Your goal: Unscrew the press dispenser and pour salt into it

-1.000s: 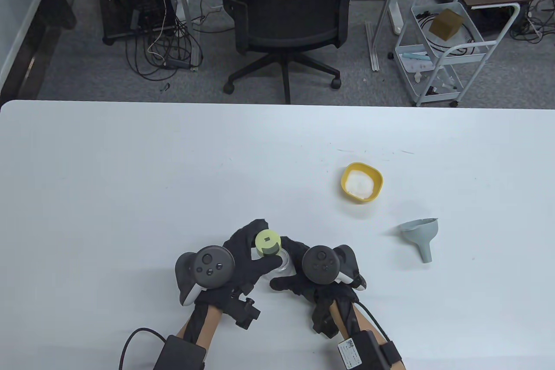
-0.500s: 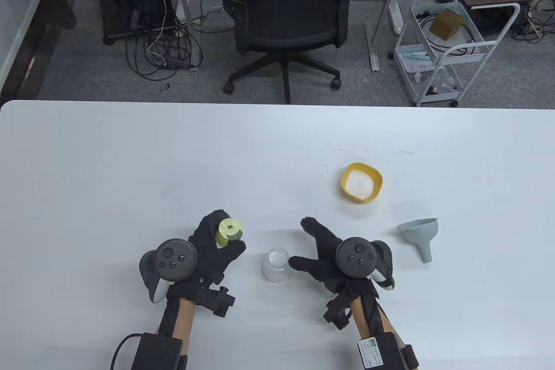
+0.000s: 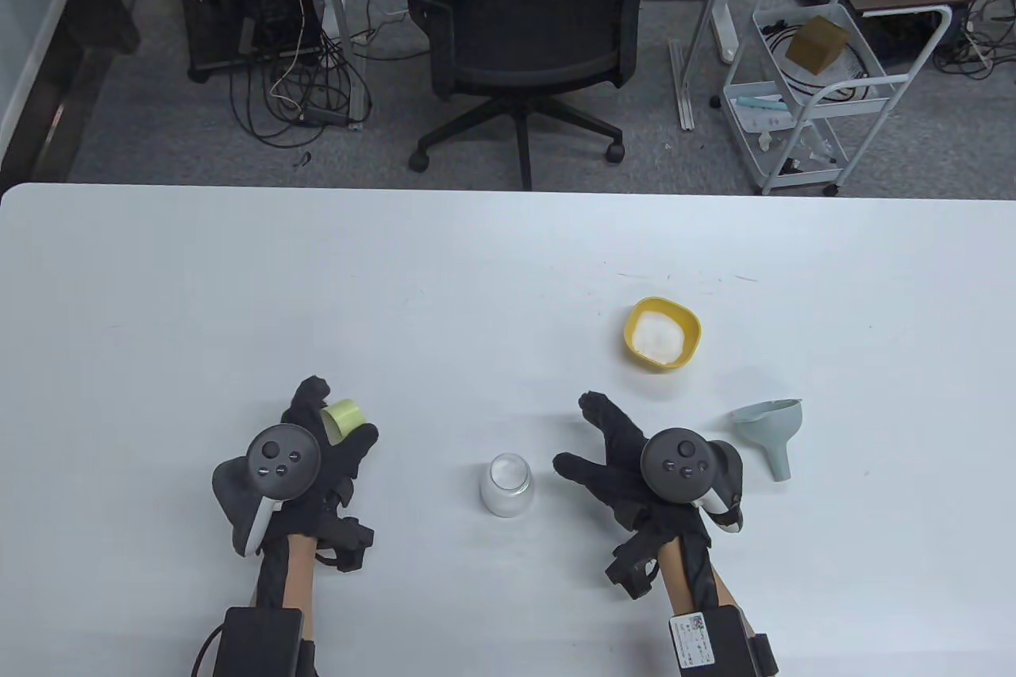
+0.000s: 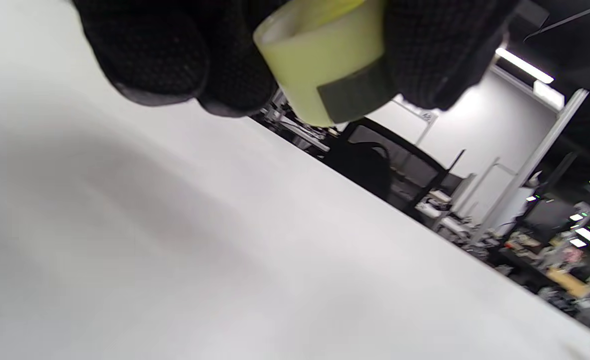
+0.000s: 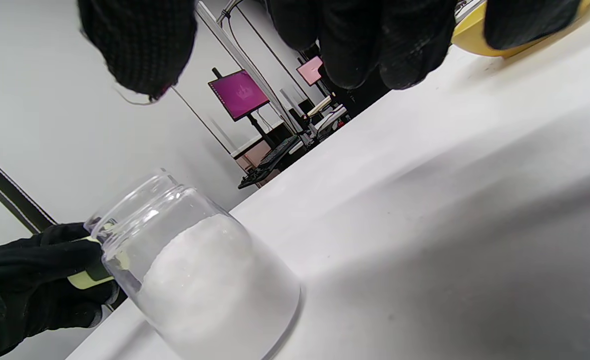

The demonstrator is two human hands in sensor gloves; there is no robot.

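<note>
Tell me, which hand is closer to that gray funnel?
The right hand. It lies just left of the gray funnel, fingers spread, holding nothing. The left hand is far across the table, beyond the glass jar, holding the green cap.

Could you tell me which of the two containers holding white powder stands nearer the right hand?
The clear glass jar, lidless, just left of the right hand; the yellow bowl sits farther back on the table.
</note>
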